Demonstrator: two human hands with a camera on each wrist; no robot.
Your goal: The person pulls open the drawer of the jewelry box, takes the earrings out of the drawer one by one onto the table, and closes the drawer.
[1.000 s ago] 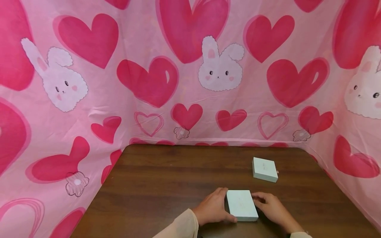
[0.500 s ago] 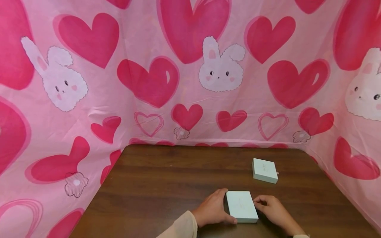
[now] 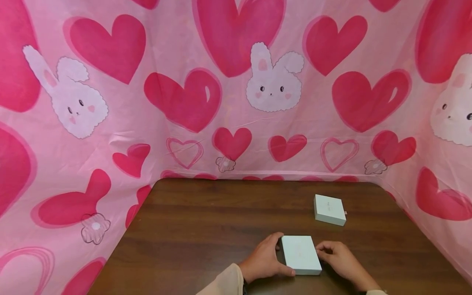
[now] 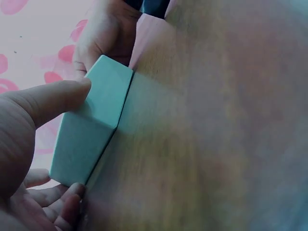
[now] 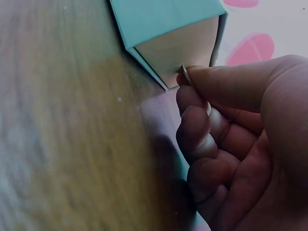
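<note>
A pale mint drawer-style box (image 3: 301,255) lies flat on the table near its front side. From its left side my left hand (image 3: 263,258) grips it, thumb along the near edge and fingers at the far corner. The left wrist view has the thumb pressed on the box wall (image 4: 84,139). At the box's right side is my right hand (image 3: 341,260). In the right wrist view its thumb and forefinger pinch a small pull tab (image 5: 186,74) on the pale drawer front (image 5: 175,45), which sits inside the mint outer sleeve (image 5: 163,19).
Farther back on the right stands a second pale mint box (image 3: 330,209) with printing on top and a small tab (image 3: 346,212) on its right side. Both rest on a dark brown wooden table (image 3: 206,221). Pink heart-and-rabbit cloth (image 3: 228,102) hangs around it.
My right fingers, first loosely at the box's right edge, have drawn together into a pinch just beside it. My left hand and both boxes stay in place.
</note>
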